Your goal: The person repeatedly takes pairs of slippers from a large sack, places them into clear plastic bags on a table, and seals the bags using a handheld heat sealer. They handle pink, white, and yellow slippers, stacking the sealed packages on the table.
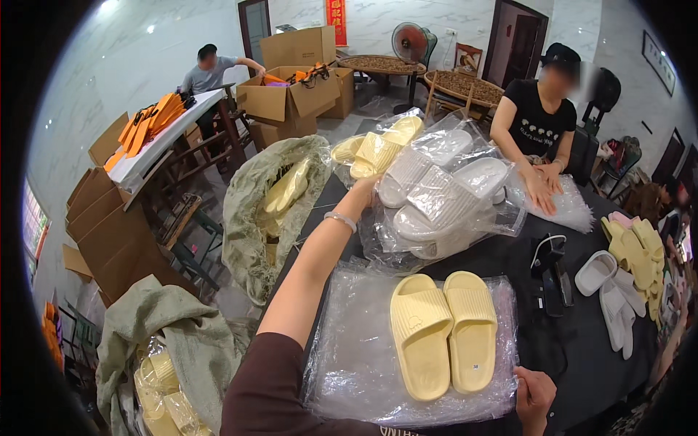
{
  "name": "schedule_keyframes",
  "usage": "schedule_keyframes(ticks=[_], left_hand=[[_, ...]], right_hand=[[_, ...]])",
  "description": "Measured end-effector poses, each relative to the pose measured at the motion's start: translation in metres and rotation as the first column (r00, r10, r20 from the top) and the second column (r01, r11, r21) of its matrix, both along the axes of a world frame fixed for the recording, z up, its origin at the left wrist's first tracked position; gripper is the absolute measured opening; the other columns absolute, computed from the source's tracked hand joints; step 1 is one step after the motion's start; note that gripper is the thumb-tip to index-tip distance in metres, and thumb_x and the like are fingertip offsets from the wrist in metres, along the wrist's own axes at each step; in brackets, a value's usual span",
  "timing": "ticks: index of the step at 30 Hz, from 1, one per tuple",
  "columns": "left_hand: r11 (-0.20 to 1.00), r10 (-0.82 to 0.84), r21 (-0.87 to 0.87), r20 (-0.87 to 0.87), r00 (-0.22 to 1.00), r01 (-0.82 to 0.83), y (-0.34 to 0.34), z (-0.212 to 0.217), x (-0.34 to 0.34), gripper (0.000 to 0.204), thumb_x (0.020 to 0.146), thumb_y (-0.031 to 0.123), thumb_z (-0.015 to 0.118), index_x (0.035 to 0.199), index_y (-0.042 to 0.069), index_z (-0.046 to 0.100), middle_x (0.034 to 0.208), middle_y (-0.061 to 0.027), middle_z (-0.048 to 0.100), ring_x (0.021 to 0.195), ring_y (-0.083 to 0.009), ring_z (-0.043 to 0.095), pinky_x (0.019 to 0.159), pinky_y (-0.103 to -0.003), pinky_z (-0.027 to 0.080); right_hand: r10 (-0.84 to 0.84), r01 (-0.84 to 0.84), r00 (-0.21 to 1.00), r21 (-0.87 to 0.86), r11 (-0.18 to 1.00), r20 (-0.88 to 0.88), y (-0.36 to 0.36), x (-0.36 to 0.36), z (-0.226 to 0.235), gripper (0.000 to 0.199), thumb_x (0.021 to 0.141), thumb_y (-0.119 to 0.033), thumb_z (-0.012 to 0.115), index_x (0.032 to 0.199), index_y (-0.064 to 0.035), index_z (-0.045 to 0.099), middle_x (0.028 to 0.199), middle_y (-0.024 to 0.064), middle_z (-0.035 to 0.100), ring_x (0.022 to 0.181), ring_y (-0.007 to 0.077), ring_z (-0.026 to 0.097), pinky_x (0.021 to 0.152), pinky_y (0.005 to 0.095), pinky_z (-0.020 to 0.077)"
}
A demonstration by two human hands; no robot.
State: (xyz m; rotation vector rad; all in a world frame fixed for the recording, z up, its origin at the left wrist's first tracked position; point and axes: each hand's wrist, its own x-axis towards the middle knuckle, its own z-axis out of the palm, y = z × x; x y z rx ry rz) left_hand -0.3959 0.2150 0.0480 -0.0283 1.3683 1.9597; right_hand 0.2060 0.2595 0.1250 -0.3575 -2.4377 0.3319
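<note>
A pair of yellow slippers [422, 356] lies side by side on a stack of clear plastic bags [345, 349] in front of me. My left hand [368, 189] reaches across to more yellow slippers [376, 151] at the table's far side; its fingers are hidden among the slippers and plastic. Right of that hand is a heap of white slippers [436, 196] in clear bags. My right hand [536, 396] is closed beside the right edge of the bag stack, fingers curled; whatever they may hold is hidden.
A co-worker [542, 109] presses both hands on a flat plastic stack [563, 200] across the black table. A black device [550, 276], grey slippers [618, 301] and yellow slippers [632, 251] lie right. Green sacks [243, 211] of slippers stand left. Another person works near cardboard boxes [291, 98].
</note>
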Motion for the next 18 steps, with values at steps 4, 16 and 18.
schedule_keyframes(ticks=[4, 16, 18], left_hand=[[0.998, 0.024, -0.057, -0.035, 0.999, -0.026, -0.044, 0.018, 0.005, 0.061, 0.085, 0.044, 0.063, 0.125, 0.001, 0.047, 0.118, -0.0170, 0.056, 0.100, -0.0303, 0.061, 0.076, -0.052, 0.052], [0.796, -0.111, -0.174, -0.983, 0.143, -0.580, -0.154, 0.077, 0.116, 0.030, 0.085, 0.017, 0.061, 0.109, 0.000, 0.061, 0.102, -0.0215, 0.062, 0.091, -0.0323, 0.061, 0.080, -0.038, 0.048], [0.891, -0.161, -0.187, -0.982, 0.097, -0.413, -0.160, 0.086, 0.193, 0.018, 0.086, 0.007, 0.057, 0.099, 0.000, 0.065, 0.094, -0.0188, 0.064, 0.084, -0.0317, 0.062, 0.075, -0.036, 0.049]], right_hand=[[0.071, -0.071, 0.997, 0.015, 0.997, -0.011, 0.005, 0.003, 0.006, 0.017, 0.075, 0.005, 0.058, 0.089, -0.0006, 0.067, 0.078, 0.0109, 0.068, 0.067, 0.0258, 0.064, 0.062, 0.0349, 0.0489], [0.314, -0.299, 0.942, -0.131, 0.945, 0.116, -0.010, -0.012, 0.035, 0.025, 0.075, -0.003, 0.066, 0.100, 0.0003, 0.065, 0.099, 0.0145, 0.066, 0.088, 0.0311, 0.063, 0.077, 0.0366, 0.0507], [0.315, -0.269, 0.934, -0.247, 0.931, 0.171, -0.012, -0.024, 0.028, 0.030, 0.082, -0.013, 0.065, 0.108, 0.0004, 0.062, 0.105, 0.0169, 0.064, 0.096, 0.0337, 0.060, 0.084, 0.0376, 0.0485]])
